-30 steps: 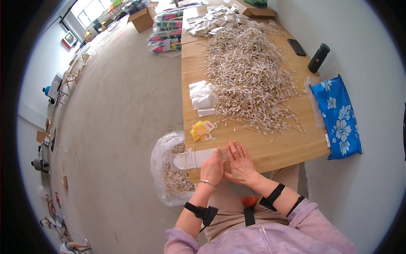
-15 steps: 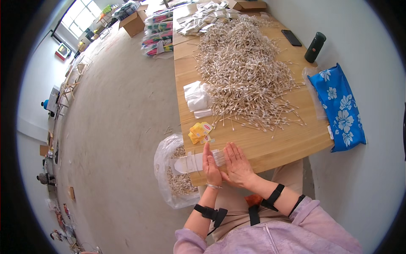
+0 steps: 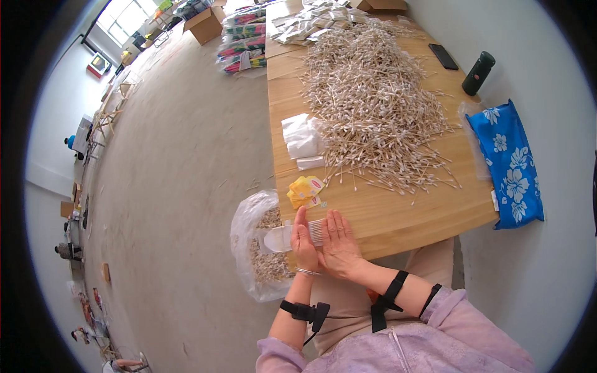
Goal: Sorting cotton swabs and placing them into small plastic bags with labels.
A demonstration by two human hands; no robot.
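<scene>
My left hand (image 3: 304, 246) stands on its edge at the table's near left corner, fingers stretched out. My right hand (image 3: 341, 248) lies flat with straight fingers, just right of it. Between the two is a row of cotton swabs (image 3: 316, 232), lined up side by side, their right ends against my right hand. Left of my left hand a clear white plastic sleeve (image 3: 276, 240) reaches past the table edge; my left hand hides where sleeve and swabs meet. Several yellow cards (image 3: 305, 188) lie just beyond my hands.
A large heap of loose cotton swabs (image 3: 379, 105) covers the table's middle. White plastic sleeves (image 3: 301, 137) lie left of it, filled packs (image 3: 317, 22) at the far end. Along the right are a phone (image 3: 443, 56), a dark bottle (image 3: 478, 73) and a blue floral pouch (image 3: 511, 165). A clear bag of swabs (image 3: 249, 248) hangs below the corner.
Both hands have moved a little left relative to the table, with the swab row between them. The whole view has shifted slightly.
</scene>
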